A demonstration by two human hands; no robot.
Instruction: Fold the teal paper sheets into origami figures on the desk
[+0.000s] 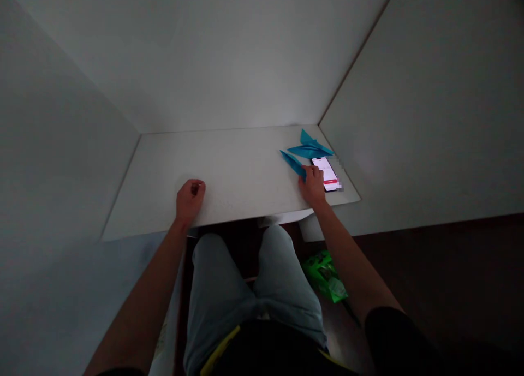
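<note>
My right hand (313,185) is at the right part of the white desktop, its fingers closed on the near end of a narrow, pointed piece of folded blue paper (292,162). The paper's tip points away to the left. Just behind it lies a second blue folded-paper shape (310,148) with several pointed ends. A phone (326,171) with a lit screen lies right beside my right hand, partly covered by it. On the left part of the desktop rests my left hand (190,200), fingers curled in, with no object visible in it.
The white desktop (237,163) is shallow, with walls to the left and behind and a pale panel (426,119) on the right. My legs (254,288) are under its front edge. A bright green bag (325,278) sits below on the right.
</note>
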